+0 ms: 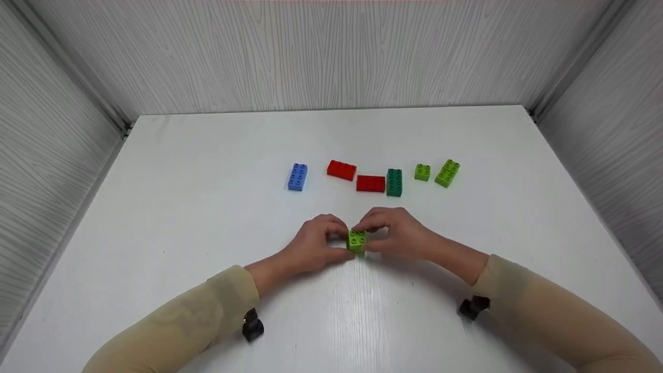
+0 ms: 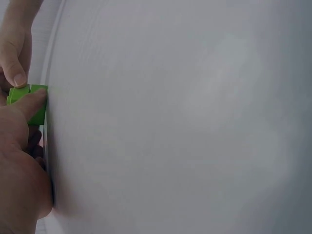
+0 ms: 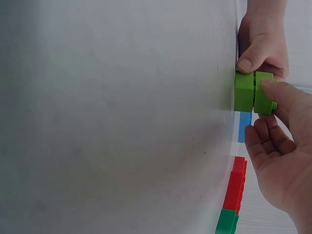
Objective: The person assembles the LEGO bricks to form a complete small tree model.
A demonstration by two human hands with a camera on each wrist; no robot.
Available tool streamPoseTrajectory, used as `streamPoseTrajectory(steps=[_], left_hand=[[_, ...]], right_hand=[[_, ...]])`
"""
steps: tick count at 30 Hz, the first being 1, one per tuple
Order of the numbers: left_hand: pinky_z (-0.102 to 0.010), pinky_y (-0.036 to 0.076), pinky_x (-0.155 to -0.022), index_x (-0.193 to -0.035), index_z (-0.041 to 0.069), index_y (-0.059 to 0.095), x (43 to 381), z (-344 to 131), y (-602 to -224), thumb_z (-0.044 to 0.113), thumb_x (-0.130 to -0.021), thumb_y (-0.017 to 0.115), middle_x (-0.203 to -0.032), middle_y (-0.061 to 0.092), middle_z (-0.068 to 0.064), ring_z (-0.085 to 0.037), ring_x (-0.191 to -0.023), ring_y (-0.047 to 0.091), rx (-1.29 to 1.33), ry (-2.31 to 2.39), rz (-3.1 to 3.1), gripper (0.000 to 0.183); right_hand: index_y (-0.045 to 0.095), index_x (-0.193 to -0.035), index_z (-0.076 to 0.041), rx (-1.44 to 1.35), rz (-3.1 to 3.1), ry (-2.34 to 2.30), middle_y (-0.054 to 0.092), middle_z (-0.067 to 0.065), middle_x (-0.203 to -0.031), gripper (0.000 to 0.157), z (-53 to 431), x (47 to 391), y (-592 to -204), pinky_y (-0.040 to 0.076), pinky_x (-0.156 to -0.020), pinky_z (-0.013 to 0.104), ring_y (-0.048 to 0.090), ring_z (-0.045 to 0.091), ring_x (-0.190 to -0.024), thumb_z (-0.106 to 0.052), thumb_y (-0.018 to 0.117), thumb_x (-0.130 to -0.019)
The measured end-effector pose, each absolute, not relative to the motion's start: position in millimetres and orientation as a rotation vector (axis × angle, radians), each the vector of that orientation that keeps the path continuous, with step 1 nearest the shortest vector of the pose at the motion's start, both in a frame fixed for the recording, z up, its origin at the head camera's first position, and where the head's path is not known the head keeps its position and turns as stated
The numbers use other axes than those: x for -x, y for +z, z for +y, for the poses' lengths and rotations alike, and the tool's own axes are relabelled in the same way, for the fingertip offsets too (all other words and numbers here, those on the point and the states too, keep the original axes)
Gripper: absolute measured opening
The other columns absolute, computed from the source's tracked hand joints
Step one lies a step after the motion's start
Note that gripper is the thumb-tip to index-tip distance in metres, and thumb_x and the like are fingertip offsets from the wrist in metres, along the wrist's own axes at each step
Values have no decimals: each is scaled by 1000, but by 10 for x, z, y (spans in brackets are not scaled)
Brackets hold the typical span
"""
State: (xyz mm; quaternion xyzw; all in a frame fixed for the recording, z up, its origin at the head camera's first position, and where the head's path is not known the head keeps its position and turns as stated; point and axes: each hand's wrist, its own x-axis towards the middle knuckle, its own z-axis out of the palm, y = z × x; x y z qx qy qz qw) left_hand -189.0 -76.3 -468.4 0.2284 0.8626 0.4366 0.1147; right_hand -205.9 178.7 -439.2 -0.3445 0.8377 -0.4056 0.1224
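In the head view two light green toy bricks stand stacked between my hands, seen from above as one square top. The right wrist view separates them into a lower brick (image 3: 243, 95) at the tabletop and an upper brick (image 3: 262, 100) over it, a thin dark gap between. My left hand (image 1: 317, 243) grips the lower brick, its thumb on the near side. Thumb and forefinger of my right hand (image 1: 401, 234) pinch the upper brick, while the other fingers of that hand curl loosely in the right wrist view (image 3: 292, 161).
Across the table behind my hands lie a blue brick (image 1: 298, 177), two red bricks (image 1: 341, 170), a dark green brick (image 1: 394, 182), a small light green brick (image 1: 422, 172) and a longer light green one (image 1: 447, 173). Pale wood-grained panels (image 1: 331, 57) enclose the white table (image 1: 181, 155).
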Motion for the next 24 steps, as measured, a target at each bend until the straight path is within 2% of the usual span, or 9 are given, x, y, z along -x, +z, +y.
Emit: streamPoseTrajectory(steps=[7, 12, 17, 24], left_hand=[[-38, 50, -102, -110, 14, 83, 1889, -762, -4680, 26, -88, 88, -115, 66, 6, -15, -114, 58, -724, 1305, 2531, 26], [-37, 50, -102, -110, 15, 83, 1891, -763, -4692, 26, -88, 88, -114, 67, 7, -13, -113, 59, -719, 1313, 2532, 25], [-35, 49, -103, -111, 16, 82, 1896, -759, -4700, 26, -88, 89, -115, 66, 8, -12, -114, 58, -703, 1308, 2526, 26], [-34, 51, -101, -111, 22, 81, 1893, -782, -4695, 33, -88, 89, -114, 67, 12, -10, -111, 59, -695, 1361, 2500, 27]], right_hand=[[81, -123, -25, 999, 2424, -1202, 73, -11, -112, 30, 1794, 2069, -4409, 58, -95, 41, 68, 19, -106, -18, 84, -94], [79, -125, -29, 919, 2383, -1239, 73, -13, -115, 33, 1811, 2085, -4477, 57, -97, 36, 67, 16, -109, -23, 85, -94], [77, -126, -29, 828, 2315, -1320, 74, -10, -118, 33, 1837, 2091, -4550, 56, -97, 32, 67, 15, -109, -28, 85, -94], [79, -123, -26, 806, 2295, -1361, 76, -8, -115, 30, 1814, 2074, -4532, 56, -95, 31, 67, 17, -106, -25, 85, -94]])
